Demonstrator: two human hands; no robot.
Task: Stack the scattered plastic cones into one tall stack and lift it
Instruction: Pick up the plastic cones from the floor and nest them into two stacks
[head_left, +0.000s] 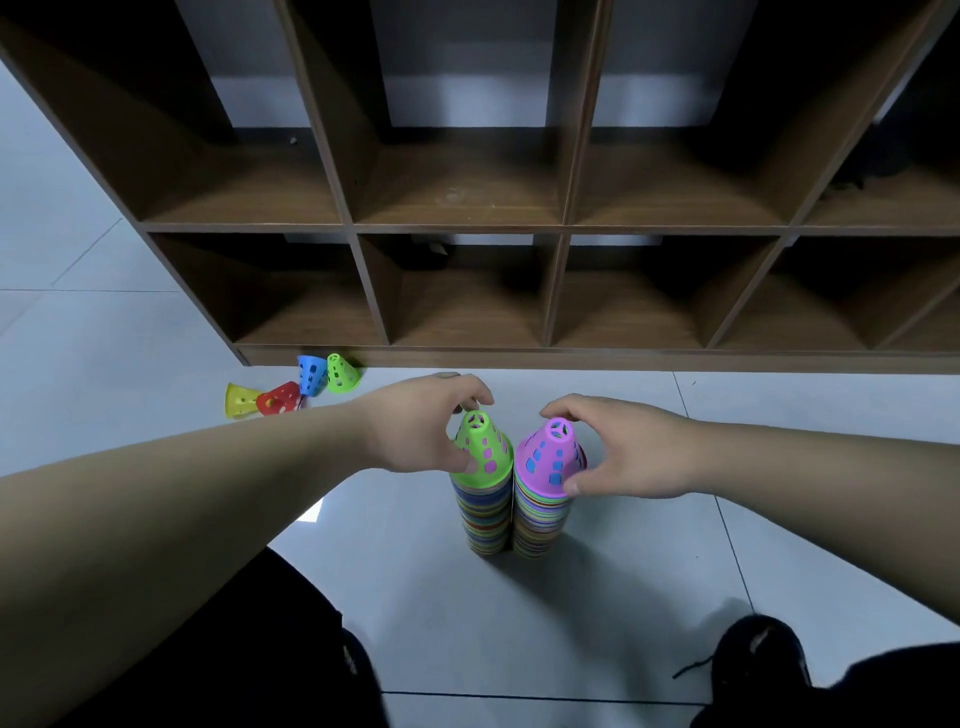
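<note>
While left hand (415, 428) grips green-topped stack (484, 501) and right hand (631, 452) grips purple-topped stack (543, 512), rims touching, loose cones (280, 399) lie at ten o'clock by shelf (519, 358) base.

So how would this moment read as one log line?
left hand grips green-topped stack | right hand grips purple-topped stack | four loose cones by shelf

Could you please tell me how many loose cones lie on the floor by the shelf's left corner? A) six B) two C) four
C: a yellow cone, a red cone, a blue cone and a green cone lie there beside the shelf.
</note>
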